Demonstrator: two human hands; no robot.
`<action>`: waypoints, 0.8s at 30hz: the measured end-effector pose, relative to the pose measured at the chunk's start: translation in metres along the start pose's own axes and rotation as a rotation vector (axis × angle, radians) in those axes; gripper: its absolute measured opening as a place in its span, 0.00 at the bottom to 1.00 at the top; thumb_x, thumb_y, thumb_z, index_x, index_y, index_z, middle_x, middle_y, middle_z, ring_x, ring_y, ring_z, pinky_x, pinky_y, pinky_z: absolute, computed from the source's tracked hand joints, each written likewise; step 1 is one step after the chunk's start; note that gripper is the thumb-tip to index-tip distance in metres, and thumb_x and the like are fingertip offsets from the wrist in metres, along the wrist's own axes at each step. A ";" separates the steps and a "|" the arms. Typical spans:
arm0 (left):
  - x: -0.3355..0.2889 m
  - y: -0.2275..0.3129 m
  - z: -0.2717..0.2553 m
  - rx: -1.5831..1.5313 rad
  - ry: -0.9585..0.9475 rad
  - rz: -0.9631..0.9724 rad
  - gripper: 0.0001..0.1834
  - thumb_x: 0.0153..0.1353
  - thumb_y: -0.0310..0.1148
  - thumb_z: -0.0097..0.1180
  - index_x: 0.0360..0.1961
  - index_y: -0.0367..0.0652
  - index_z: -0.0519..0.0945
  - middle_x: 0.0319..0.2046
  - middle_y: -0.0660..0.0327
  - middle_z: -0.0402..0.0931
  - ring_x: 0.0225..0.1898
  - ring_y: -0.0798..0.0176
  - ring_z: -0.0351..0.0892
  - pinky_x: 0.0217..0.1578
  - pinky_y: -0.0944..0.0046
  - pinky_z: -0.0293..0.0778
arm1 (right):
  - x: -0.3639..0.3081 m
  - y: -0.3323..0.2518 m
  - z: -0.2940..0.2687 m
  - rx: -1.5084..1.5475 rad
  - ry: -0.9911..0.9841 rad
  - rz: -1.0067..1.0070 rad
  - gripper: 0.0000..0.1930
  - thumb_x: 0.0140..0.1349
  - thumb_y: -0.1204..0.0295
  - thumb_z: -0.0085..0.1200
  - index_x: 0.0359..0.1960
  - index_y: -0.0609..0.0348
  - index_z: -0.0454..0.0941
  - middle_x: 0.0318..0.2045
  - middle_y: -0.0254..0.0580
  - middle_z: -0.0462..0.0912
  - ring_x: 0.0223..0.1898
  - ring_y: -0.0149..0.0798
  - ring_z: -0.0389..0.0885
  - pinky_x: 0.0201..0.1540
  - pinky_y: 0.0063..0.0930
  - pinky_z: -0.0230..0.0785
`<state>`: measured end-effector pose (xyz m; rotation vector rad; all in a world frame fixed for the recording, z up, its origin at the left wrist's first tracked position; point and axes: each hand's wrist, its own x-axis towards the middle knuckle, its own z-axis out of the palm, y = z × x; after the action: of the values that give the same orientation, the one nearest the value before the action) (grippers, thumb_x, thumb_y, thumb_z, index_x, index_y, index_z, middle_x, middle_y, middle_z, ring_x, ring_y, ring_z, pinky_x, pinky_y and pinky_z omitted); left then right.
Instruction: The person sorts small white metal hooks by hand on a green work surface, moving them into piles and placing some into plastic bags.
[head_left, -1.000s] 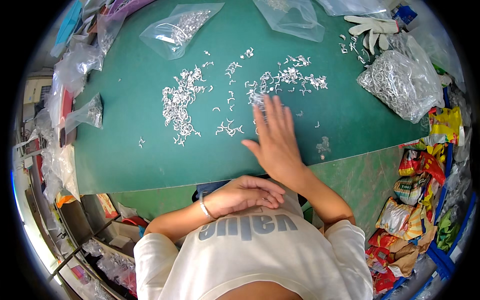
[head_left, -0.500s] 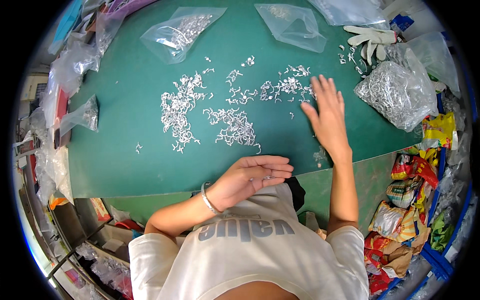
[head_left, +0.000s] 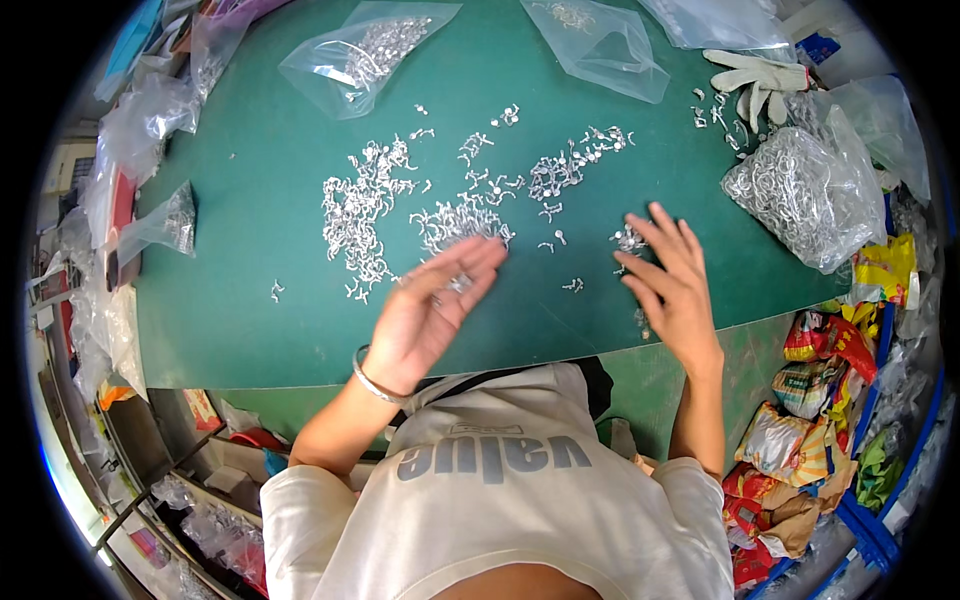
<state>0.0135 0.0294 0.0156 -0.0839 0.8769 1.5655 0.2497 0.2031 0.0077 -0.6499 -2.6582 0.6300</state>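
Though loose, curved metal pieces (head_left: 356, 212)

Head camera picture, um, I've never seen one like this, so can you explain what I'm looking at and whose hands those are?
There's no machine here. A person wears a wide fisheye camera on their head, looking down, so edges look bent and the bare hands are their own.

The green table carries loose piles of small silvery pieces, clear plastic bags of similar-looking bits, and, at the upper right, a white glove.

The left hand, with a bracelet at its wrist, is beside the middle pile. Blurred silvery bits show at its palm; I can't tell how firmly they're held. The right hand has its fingers spread beside a small cluster.
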 end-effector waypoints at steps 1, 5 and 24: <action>0.001 0.004 -0.002 -0.018 0.021 0.046 0.24 0.66 0.21 0.38 0.62 0.20 0.62 0.63 0.36 0.62 0.67 0.45 0.63 0.68 0.55 0.61 | -0.001 0.001 -0.001 0.018 0.085 0.036 0.12 0.54 0.77 0.61 0.42 0.55 0.85 0.57 0.44 0.77 0.65 0.51 0.68 0.65 0.50 0.55; -0.004 0.008 -0.003 -0.031 0.035 0.105 0.23 0.68 0.22 0.38 0.62 0.21 0.63 0.64 0.38 0.62 0.67 0.47 0.63 0.67 0.54 0.63 | 0.000 -0.013 0.005 0.073 0.220 0.189 0.15 0.54 0.81 0.56 0.43 0.55 0.84 0.53 0.44 0.78 0.59 0.52 0.71 0.60 0.47 0.59; -0.007 -0.013 0.016 0.160 -0.015 -0.281 0.15 0.75 0.35 0.40 0.45 0.34 0.76 0.21 0.71 0.56 0.18 0.77 0.48 0.17 0.75 0.49 | -0.004 -0.040 0.019 -0.172 -0.039 0.124 0.26 0.53 0.87 0.46 0.51 0.48 0.81 0.64 0.46 0.65 0.68 0.57 0.57 0.66 0.62 0.44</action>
<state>0.0330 0.0316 0.0242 -0.0764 0.9327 1.2295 0.2307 0.1624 0.0101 -0.8646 -2.7459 0.4539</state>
